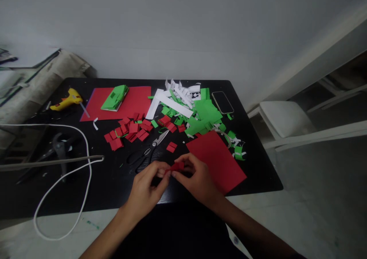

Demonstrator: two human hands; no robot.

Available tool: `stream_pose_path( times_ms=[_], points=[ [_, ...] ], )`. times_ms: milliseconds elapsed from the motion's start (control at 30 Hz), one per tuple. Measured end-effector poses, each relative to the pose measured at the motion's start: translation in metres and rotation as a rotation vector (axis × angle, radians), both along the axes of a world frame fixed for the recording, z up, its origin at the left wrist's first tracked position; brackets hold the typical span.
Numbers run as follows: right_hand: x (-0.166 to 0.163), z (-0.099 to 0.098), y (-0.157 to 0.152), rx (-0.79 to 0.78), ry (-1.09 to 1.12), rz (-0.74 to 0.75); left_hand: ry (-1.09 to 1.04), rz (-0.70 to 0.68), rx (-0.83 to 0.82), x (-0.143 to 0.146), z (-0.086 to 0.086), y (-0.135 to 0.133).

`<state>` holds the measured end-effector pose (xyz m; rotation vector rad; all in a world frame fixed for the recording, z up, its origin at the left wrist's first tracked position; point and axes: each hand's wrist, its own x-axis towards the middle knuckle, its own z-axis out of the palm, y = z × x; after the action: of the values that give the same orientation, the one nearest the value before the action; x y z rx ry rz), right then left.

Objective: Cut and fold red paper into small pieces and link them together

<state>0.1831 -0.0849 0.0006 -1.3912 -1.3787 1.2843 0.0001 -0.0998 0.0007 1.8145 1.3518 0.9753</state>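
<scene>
Between my two hands is a small piece of red paper point(177, 166), held above the front part of the black table point(110, 190). My left hand point(149, 186) pinches its left end with thumb and fingers. On the other side, my right hand point(196, 175) grips it the same way, fingers curled behind. Scissors point(147, 150) with black handles lie just beyond my left hand. One folded red piece point(171, 147) rests past my fingertips. A larger red sheet point(219, 161) lies beside my right hand, and a pile of folded red pieces point(133, 129) sits farther left.
Green paper scraps point(208, 113) and white strips point(174, 102) heap at the back, near a phone point(223, 102). A green folded stack point(115, 97) sits on a red sheet point(134, 108). A yellow glue gun point(67, 100) and a looping white cable point(89, 175) occupy the left.
</scene>
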Motion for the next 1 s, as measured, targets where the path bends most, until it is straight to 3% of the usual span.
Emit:
stream_pose_path(
  times_ms=[500, 833, 933, 1000],
  points=[
    [0.002, -0.006, 0.001, 0.011, 0.102, -0.033, -0.01, 0.007, 0.011, -0.002, -0.003, 0.001],
    [0.008, -0.01, 0.002, -0.082, 0.152, -0.028, 0.073, -0.225, 0.018, -0.01, 0.004, 0.009],
    [0.016, -0.012, 0.005, -0.075, 0.129, -0.058, 0.103, -0.139, 0.001, -0.011, 0.006, 0.02],
    [0.021, -0.013, 0.006, -0.057, 0.077, -0.077, 0.247, -0.053, 0.017, -0.007, 0.004, 0.03]
  ],
)
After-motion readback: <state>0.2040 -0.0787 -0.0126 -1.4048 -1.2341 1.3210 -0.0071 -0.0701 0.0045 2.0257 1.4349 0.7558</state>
